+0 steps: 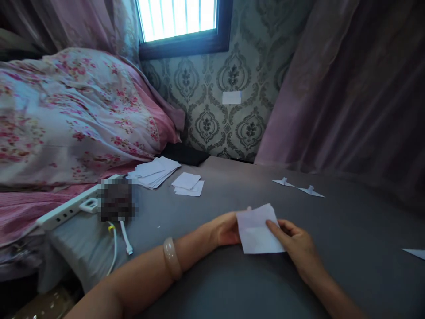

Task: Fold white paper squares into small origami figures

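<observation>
A sheet of white paper point(259, 232), roughly square and creased across the middle, is held up above the grey surface between both hands. My left hand point(228, 228) is behind its left edge, with the fingers mostly hidden by the sheet. On the right edge, my right hand point(295, 243) pinches the paper, its thumb on the front face. Beyond the hands lie a small stack of square papers point(187, 181) and a larger pile of white sheets point(154, 173). Two folded paper pieces point(311, 191) rest at the right.
A white power strip point(63, 217) with a white cable point(125, 239) lies at the left, beside a blurred-out object point(116, 199). Floral bedding point(73, 110) is heaped behind it. Another white paper point point(415, 253) shows at the right edge. Pink curtains point(299, 88) hang at the right.
</observation>
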A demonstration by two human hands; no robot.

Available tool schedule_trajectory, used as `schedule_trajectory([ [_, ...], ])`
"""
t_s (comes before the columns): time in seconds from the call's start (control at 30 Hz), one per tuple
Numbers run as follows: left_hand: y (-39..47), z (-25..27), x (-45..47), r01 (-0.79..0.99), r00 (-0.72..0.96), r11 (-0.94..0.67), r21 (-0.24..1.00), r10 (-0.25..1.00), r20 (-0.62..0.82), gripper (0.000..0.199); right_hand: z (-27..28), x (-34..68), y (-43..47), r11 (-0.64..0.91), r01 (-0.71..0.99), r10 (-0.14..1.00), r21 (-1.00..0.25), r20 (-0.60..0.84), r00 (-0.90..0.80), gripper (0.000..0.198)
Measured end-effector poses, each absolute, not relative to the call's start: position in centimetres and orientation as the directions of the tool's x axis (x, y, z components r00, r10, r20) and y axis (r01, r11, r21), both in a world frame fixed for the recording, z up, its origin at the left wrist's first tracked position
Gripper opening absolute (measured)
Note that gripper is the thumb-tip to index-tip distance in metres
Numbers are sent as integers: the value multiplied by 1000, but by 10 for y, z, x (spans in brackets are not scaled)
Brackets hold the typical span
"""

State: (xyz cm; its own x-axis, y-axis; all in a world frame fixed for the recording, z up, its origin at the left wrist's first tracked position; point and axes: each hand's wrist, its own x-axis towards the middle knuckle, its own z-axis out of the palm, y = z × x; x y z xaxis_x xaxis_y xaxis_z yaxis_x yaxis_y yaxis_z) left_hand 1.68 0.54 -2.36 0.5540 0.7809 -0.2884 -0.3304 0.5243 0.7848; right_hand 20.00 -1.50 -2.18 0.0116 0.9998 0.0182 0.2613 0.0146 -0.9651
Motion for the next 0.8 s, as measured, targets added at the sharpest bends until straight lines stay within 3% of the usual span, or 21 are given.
schedule_trajectory([
  [0.1,6,-23,9,-405,544,584,703,772,-329,63,-24,196,-14,-41,257,993,-966,-11,119,34],
  [0.27,-1,-31,18,-431,322,416,801,900,-295,44,-26,187,-17,-25,215,1000,-976,-21,21,39],
  [0.53,-3,-35,14,-288,211,262,921,956,-205,31,-33,189,-15,-19,255,999,-967,-6,52,67],
  [0.8,3,-31,0,-52,143,246,968,961,-237,20,-36,196,-11,2,235,1000,-972,4,9,65],
])
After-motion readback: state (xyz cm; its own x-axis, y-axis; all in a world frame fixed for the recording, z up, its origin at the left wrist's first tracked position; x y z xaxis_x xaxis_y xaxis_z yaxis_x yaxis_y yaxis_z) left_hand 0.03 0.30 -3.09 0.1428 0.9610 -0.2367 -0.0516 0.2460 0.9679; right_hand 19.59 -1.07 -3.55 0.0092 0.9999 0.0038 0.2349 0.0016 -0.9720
